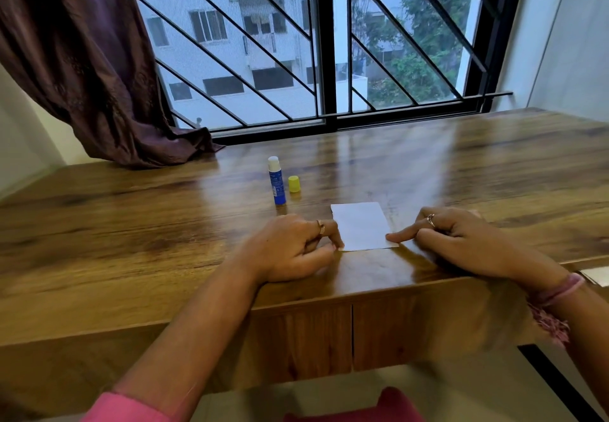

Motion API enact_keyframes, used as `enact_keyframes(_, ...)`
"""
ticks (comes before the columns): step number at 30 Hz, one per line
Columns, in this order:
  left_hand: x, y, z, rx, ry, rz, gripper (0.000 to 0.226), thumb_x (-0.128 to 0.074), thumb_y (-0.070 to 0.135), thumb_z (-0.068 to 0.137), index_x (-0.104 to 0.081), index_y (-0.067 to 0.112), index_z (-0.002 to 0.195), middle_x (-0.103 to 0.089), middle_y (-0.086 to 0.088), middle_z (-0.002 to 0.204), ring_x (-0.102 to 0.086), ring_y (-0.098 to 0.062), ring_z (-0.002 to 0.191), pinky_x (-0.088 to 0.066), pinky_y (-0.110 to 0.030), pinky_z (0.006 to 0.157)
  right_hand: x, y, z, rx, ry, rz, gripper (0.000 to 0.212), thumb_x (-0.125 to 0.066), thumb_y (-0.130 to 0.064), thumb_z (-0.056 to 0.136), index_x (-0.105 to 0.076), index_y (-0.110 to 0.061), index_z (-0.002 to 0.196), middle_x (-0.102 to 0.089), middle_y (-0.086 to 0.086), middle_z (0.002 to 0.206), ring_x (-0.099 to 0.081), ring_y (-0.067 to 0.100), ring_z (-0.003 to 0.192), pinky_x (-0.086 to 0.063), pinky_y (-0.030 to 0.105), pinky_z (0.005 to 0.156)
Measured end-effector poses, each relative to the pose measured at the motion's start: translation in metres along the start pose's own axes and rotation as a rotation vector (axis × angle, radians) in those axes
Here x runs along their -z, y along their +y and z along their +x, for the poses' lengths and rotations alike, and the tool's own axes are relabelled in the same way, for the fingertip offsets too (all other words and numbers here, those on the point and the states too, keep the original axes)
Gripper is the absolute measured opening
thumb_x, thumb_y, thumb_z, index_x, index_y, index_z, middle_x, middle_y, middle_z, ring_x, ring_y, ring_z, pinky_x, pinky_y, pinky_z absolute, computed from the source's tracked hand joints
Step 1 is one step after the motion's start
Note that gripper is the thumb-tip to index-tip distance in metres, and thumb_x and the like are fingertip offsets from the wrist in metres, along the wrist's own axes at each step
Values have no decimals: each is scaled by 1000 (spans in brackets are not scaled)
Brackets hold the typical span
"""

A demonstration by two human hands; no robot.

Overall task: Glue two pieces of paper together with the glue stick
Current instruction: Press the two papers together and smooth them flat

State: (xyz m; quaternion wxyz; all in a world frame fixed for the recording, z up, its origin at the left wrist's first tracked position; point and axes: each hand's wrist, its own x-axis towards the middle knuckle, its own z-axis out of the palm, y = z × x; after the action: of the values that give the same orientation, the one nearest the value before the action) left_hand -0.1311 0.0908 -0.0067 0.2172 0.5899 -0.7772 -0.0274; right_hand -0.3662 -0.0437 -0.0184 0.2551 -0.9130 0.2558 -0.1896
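Lying flat, white paper (361, 226) is pinned at near corners by both hands' fingers (400, 235).

Glue stick (276, 180), cap (294, 184) upright beyond left hand (293, 247).
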Motion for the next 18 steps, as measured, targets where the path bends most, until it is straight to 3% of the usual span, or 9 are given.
enact_keyframes(3, 0, -3, 0, 26, 20, 16, 24, -42, 25, 89, -64, 22, 98, -53, 3, 52, -50, -12, 49, -36, -18, 52, 2, -4, -3, 28, -23, 1, 35, -45, -27, 93, -69, -52, 98, -54, -10, 78, -54, 3, 77, -35, 39, 90)
enact_keyframes(6, 0, -9, 0, 71, 73, 32, 28, -42, 27, 88, -67, 22, 98, -50, 3, 48, -49, -15, 48, -37, -21, 51, 1, -12, -5, 95, -78, -43, 36, -44, -28, 93, -66, -56, 100, -49, -11, 75, -49, -6, 83, -23, 30, 89)
enact_keyframes(9, -1, -13, 0, 110, 103, 54, 29, -41, 31, 88, -67, 27, 99, -48, 5, 47, -48, -13, 49, -35, -19, 50, 0, -18, -7, 143, -159, -124, 39, -43, -29, 94, -57, -64, 105, -43, -16, 76, -43, -13, 90, -17, 27, 90)
enact_keyframes(14, -5, -17, 2, 112, 98, 70, 30, -42, 40, 89, -65, 28, 102, -51, -3, 50, -48, -15, 48, -33, -17, 49, -2, -23, -7, 179, -208, -208, 45, -43, -27, 96, -48, -68, 114, -44, -14, 84, -40, -11, 94, -17, 23, 93)
enact_keyframes(16, -5, -17, 2, 107, 91, 81, 28, -44, 40, 89, -65, 28, 104, -53, -4, 50, -49, -15, 48, -33, -17, 49, -6, -22, -5, 179, -192, -168, 45, -42, -23, 97, -49, -59, 123, -48, -19, 84, -45, -9, 88, -23, 21, 92)
enact_keyframes(18, -5, -18, 2, 102, 93, 91, 23, -48, 33, 93, -64, 26, 106, -52, -3, 49, -49, -13, 47, -31, -16, 49, -7, -21, -2, 110, -114, -33, 37, -40, -20, 97, -58, -39, 122, -54, -36, 85, -48, -3, 71, -33, 22, 80)
